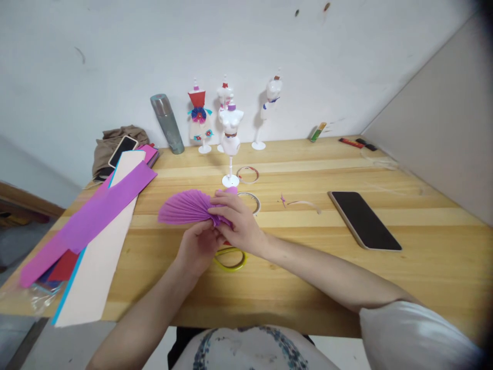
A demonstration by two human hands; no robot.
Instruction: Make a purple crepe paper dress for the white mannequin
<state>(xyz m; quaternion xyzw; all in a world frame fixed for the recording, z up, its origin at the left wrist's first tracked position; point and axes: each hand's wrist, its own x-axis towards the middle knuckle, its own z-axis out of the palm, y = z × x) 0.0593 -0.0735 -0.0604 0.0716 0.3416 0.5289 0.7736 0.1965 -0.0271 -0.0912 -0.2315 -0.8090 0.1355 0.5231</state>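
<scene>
A purple pleated paper fan point(185, 207) spreads out to the left between my hands, its folds gathered at the middle. My left hand point(200, 244) pinches the gathered part from below. From above and the right, my right hand point(239, 221) closes its fingers over the same folds, hiding part of the paper. Just beneath my hands lie yellow scissor handles point(231, 259); the blades are hidden. A small white dress-form mannequin point(230, 133) with a purple neck band and brown waist band stands right behind the fan. Two rolls of tape, one of them a clear ring point(248, 175), lie beside its base.
Long purple point(111, 205) and cream paper strips point(103, 267) cross at the left. Behind stand a dressed mannequin point(198, 115), a tilted thermos point(168, 123) and another mannequin point(272, 95). On the right are a phone point(364, 220), a glue stick point(318, 132) and a red marker point(350, 143).
</scene>
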